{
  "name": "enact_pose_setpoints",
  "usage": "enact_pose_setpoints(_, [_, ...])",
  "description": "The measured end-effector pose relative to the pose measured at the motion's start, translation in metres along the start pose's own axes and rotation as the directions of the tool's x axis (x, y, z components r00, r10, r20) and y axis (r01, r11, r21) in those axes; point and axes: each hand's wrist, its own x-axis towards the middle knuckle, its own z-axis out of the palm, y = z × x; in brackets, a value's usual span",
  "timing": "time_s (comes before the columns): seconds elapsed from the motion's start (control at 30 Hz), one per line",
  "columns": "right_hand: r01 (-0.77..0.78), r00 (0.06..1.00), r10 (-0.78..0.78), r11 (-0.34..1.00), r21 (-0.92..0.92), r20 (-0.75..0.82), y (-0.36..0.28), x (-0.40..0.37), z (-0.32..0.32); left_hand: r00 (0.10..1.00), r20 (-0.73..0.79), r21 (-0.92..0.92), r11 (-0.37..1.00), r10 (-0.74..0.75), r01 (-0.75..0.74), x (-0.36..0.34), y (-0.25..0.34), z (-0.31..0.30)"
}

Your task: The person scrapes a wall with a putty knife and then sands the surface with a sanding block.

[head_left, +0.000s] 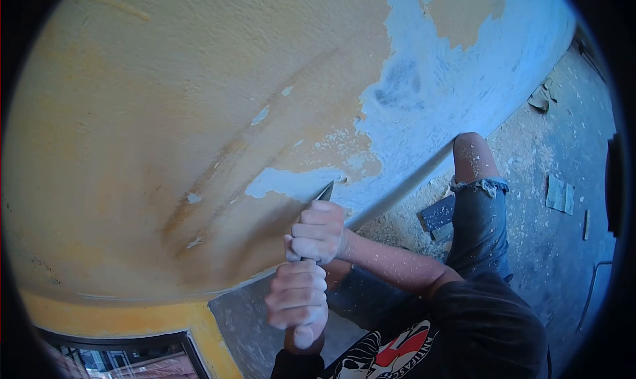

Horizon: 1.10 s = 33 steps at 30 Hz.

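Both my hands are closed, one above the other, around the grip of a scraper (326,192). My right hand (318,231) is the upper one, nearer the blade; my left hand (298,303) is wrapped round the lower end. Only the dark, narrow metal blade shows; the fingers hide most of the handle. Its tip meets a large curved panel (165,114) coated in worn yellow paint, at the edge of a bare pale-blue patch (291,182). A wider stripped area (437,94) spreads up and right, with a dark smudge. Pale dust and flakes cover my hands and right forearm.
My bent knee (472,155) in torn jeans is close to the panel's lower edge. Paint flakes litter the concrete floor (530,246), with a dark flat block (437,213), a greenish sheet (560,194) and a thin bent rod (589,293). A dark-framed window (126,359) lies bottom left.
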Motion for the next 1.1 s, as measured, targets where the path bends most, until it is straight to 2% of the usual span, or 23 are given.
enact_pose_setpoints(0.03, [0.043,0.998,-0.043,0.999,0.003,0.038,0.003,-0.001,0.001,0.991,-0.131,0.096,0.995,0.010,0.003,-0.009,-0.001,-0.001])
enact_pose_setpoints(0.07, [0.093,0.993,-0.094,0.996,0.010,0.077,0.005,-0.003,0.002,0.991,-0.131,0.100,0.995,0.008,0.006,-0.009,0.000,-0.004])
enact_pose_setpoints(0.13, [0.054,0.995,-0.054,0.998,0.012,0.082,-0.007,0.001,0.005,0.980,-0.157,0.053,0.990,-0.122,0.132,-0.007,0.002,-0.012])
enact_pose_setpoints(0.2, [-0.009,1.000,0.009,1.000,0.003,-0.002,-0.013,0.006,0.006,0.972,-0.188,0.087,0.984,-0.139,0.157,-0.010,0.002,-0.010])
enact_pose_setpoints(0.27, [0.034,0.999,-0.034,0.999,0.007,0.002,0.001,-0.005,0.006,0.953,-0.234,0.135,0.964,-0.193,0.229,-0.012,0.003,-0.005])
enact_pose_setpoints(0.3, [0.017,0.999,-0.018,1.000,0.004,0.040,0.011,-0.015,0.009,0.930,-0.284,-0.068,0.972,-0.235,0.225,-0.027,-0.015,-0.016])
enact_pose_setpoints(0.33, [0.000,0.997,0.000,1.000,0.002,0.079,0.014,-0.014,0.009,0.929,-0.286,-0.069,0.972,-0.235,0.224,-0.021,-0.012,-0.012])
enact_pose_setpoints(0.37, [-0.020,0.986,0.029,0.998,-0.056,0.161,0.007,-0.016,-0.005,0.967,-0.212,-0.036,0.990,-0.139,0.135,-0.012,-0.012,-0.004])
enact_pose_setpoints(0.4, [-0.025,0.986,0.034,0.998,-0.060,0.164,0.001,-0.014,-0.008,0.989,-0.139,-0.004,0.998,-0.058,0.058,-0.006,-0.007,0.003])
enact_pose_setpoints(0.43, [0.005,0.989,0.001,0.999,-0.035,0.149,-0.002,-0.013,-0.010,0.991,-0.137,-0.056,0.998,0.010,-0.018,-0.004,-0.003,0.008])
enact_pose_setpoints(0.47, [0.036,0.991,-0.034,0.999,-0.010,0.128,-0.001,-0.011,-0.011,0.991,-0.132,-0.058,0.998,0.011,-0.018,-0.006,-0.008,0.006])
enact_pose_setpoints(0.53, [0.007,0.995,-0.005,1.000,-0.019,0.099,0.002,-0.016,-0.004,0.954,-0.244,0.066,0.979,-0.172,0.194,-0.022,-0.019,-0.008])
enact_pose_setpoints(0.57, [-0.007,0.997,0.009,1.000,-0.028,0.072,0.007,-0.019,0.002,0.968,-0.214,-0.023,0.992,-0.129,0.127,-0.021,-0.029,-0.015])
enact_pose_setpoints(0.6, [-0.017,0.999,0.019,0.999,-0.044,0.043,0.012,-0.019,0.005,0.970,-0.211,-0.024,0.993,-0.120,0.117,-0.015,-0.025,-0.009])
enact_pose_setpoints(0.67, [0.018,0.995,-0.015,1.000,-0.025,0.100,0.016,-0.019,-0.005,0.990,-0.127,-0.003,0.998,0.057,-0.057,-0.005,-0.009,0.013])
enact_pose_setpoints(0.73, [0.066,0.977,-0.070,0.997,0.028,0.200,0.012,-0.018,-0.018,0.996,-0.090,-0.026,1.000,0.009,-0.011,-0.012,-0.007,0.006])
enact_pose_setpoints(0.8, [0.039,0.987,-0.041,0.999,0.018,0.153,0.007,-0.014,-0.014,0.957,-0.232,0.090,0.976,-0.172,0.197,-0.028,-0.024,-0.010])
enact_pose_setpoints(0.83, [0.013,0.994,-0.013,1.000,-0.001,0.105,0.005,-0.012,-0.010,0.973,-0.140,0.051,0.980,-0.185,0.194,-0.013,-0.014,-0.006])
enact_pose_setpoints(0.87, [-0.025,0.998,0.026,0.999,-0.020,0.058,0.003,-0.012,-0.006,0.988,-0.137,0.161,0.982,-0.078,0.100,-0.004,-0.005,0.010])
enact_pose_setpoints(0.93, [0.030,1.000,-0.030,1.000,0.008,-0.006,0.000,-0.001,-0.006,0.999,-0.018,0.120,0.992,0.037,-0.034,0.001,0.010,0.012])
enact_pose_setpoints(1.0, [0.107,0.989,-0.116,0.989,0.101,0.086,-0.001,0.004,-0.007,0.998,-0.057,0.125,0.992,-0.022,0.029,-0.005,0.014,0.003])
enact_pose_setpoints(1.07, [0.099,0.988,-0.112,0.987,0.124,0.104,-0.006,0.004,-0.002,0.994,-0.099,0.137,0.989,-0.042,0.055,-0.004,0.014,0.000])
enact_pose_setpoints(1.1, [0.047,0.994,-0.057,0.994,0.098,0.095,-0.013,0.006,-0.002,0.995,-0.095,0.129,0.990,-0.043,0.055,0.000,0.017,0.001])
